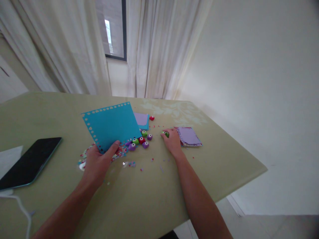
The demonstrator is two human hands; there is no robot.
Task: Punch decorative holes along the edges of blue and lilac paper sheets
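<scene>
My left hand (pixel 97 164) pinches the lower corner of a blue sheet of paper (pixel 112 124), which has small holes punched along its edges and is held tilted above the table. My right hand (pixel 171 141) rests on the table with its fingers closed over a small green paper punch (pixel 165 134). Between the two hands lies a cluster of small punches (pixel 141 140) in green, red and purple. One more red punch (pixel 152 118) sits farther back.
A stack of purple sheets (pixel 188 136) lies right of my right hand, and another purple and blue stack (pixel 142 120) sits behind the blue sheet. Coloured paper scraps (pixel 119 156) litter the olive table (pixel 149 199). A black phone (pixel 30 162) lies at left. The table edge runs along the right.
</scene>
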